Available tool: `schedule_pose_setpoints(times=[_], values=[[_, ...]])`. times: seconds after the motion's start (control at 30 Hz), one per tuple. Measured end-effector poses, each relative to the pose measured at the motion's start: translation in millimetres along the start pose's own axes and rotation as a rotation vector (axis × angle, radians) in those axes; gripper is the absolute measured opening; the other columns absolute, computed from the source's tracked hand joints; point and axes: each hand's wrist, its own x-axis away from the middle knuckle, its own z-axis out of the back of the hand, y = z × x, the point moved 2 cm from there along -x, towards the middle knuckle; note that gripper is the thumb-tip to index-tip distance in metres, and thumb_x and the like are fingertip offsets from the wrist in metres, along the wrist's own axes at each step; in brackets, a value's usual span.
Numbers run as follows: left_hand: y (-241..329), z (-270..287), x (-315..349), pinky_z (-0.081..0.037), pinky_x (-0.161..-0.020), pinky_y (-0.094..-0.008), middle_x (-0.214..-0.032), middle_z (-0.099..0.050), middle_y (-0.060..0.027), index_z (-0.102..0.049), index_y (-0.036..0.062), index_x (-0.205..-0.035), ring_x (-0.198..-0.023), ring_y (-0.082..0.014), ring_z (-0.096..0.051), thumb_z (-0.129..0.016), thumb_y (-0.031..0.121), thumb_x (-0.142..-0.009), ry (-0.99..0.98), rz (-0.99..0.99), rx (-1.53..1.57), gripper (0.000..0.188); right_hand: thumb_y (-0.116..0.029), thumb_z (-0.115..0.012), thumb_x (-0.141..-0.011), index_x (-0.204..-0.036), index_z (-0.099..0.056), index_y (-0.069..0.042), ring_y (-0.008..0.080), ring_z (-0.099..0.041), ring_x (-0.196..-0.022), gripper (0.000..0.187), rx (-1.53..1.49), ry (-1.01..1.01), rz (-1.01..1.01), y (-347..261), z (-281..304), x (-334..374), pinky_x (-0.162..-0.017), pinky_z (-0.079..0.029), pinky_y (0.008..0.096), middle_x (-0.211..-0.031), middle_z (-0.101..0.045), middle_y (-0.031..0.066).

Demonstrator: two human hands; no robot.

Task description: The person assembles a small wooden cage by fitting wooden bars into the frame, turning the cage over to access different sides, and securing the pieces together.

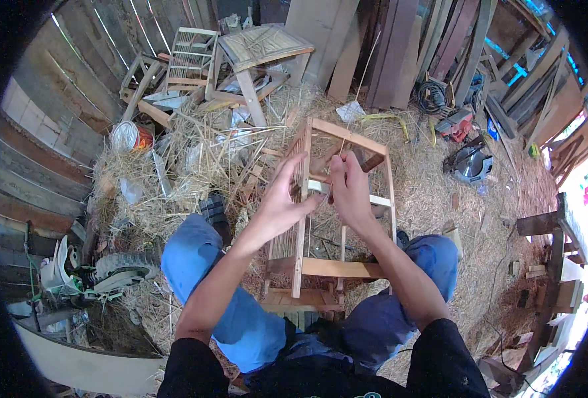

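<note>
A small wooden frame [347, 268] with slender posts and close-set thin slats on its left side stands between my knees. My left hand [282, 198] is at its left side, fingers and thumb apart, with the thumb reaching across a post toward the other hand. My right hand [351, 192] is closed over the middle of the frame, thumb and fingers pinched together. A long, thin, pale strip [367, 69] rises from the pinched fingers past the top rail. The strip's lower end is hidden by the fingers.
Straw and wood scraps cover the ground. Ahead stand a small wooden table [264, 48] and a slatted wooden piece [191, 60]. A circular saw [469, 162] and red power tool [454, 125] lie right. A paint can [130, 136] sits left; planks [393, 53] lean behind.
</note>
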Motion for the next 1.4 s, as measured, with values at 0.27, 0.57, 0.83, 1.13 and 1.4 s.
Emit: schedule_pose_setpoints(times=[0.27,0.57,0.83,1.13,1.4], values=[[5.1,-0.7,0.3,-0.053,-0.081,-0.0313,-0.107,-0.066,-0.0077,-0.061,0.0021,-0.126,-0.093,-0.0148,-0.062,-0.077,0.006,-0.09,0.107,0.104,0.061,0.04,-0.032,-0.044,-0.112,-0.108,-0.053,-0.001,0.0215,-0.068,-0.065,0.033,-0.019,0.013,0.078,-6.4,12.7,-10.8,-0.056,-0.05,0.0353,-0.077,-0.07,0.0166],[22.6,9.4,-1.5,-0.045,-0.056,-0.0431,-0.061,-0.056,-0.0168,-0.06,-0.0013,-0.091,-0.053,-0.0296,-0.057,-0.068,0.025,-0.098,0.084,0.148,-0.25,0.028,-0.029,-0.046,-0.112,-0.101,-0.053,-0.001,0.0155,-0.066,-0.061,0.031,-0.121,-0.023,0.084,-1.8,8.4,-14.6,-0.055,-0.05,0.0309,-0.077,-0.07,0.0134],[2.5,5.9,1.5,-0.043,-0.053,-0.0378,-0.062,-0.06,-0.0132,-0.065,-0.0026,-0.087,-0.053,-0.0194,-0.054,-0.069,0.019,-0.096,-0.027,0.172,-0.291,0.024,-0.03,-0.051,-0.105,-0.101,-0.062,0.003,0.0378,-0.072,-0.085,0.036,0.047,-0.304,-0.094,54.3,-3.7,-25.7,-0.075,-0.054,0.0458,-0.09,-0.071,0.0254],[3.6,27.5,2.0,-0.041,-0.051,-0.0346,-0.058,-0.056,-0.0072,-0.062,-0.0015,-0.09,-0.052,-0.0119,-0.05,-0.068,0.017,-0.098,0.113,0.171,-0.224,0.021,-0.029,-0.05,-0.105,-0.104,-0.062,0.001,0.043,-0.069,-0.088,0.032,0.263,-0.261,0.117,50.4,33.2,-32.0,-0.077,-0.052,0.0478,-0.09,-0.069,0.0252],[12.0,46.1,-1.8,-0.043,-0.053,-0.0317,-0.061,-0.06,-0.0072,-0.063,0.0005,-0.095,-0.055,-0.014,-0.057,-0.067,0.025,-0.102,0.253,0.095,-0.374,0.026,-0.029,-0.049,-0.107,-0.099,-0.057,0.0,0.044,-0.067,-0.084,0.03,0.092,-0.236,0.159,33.6,32.6,-29.8,-0.077,-0.05,0.0488,-0.081,-0.067,0.0218]])
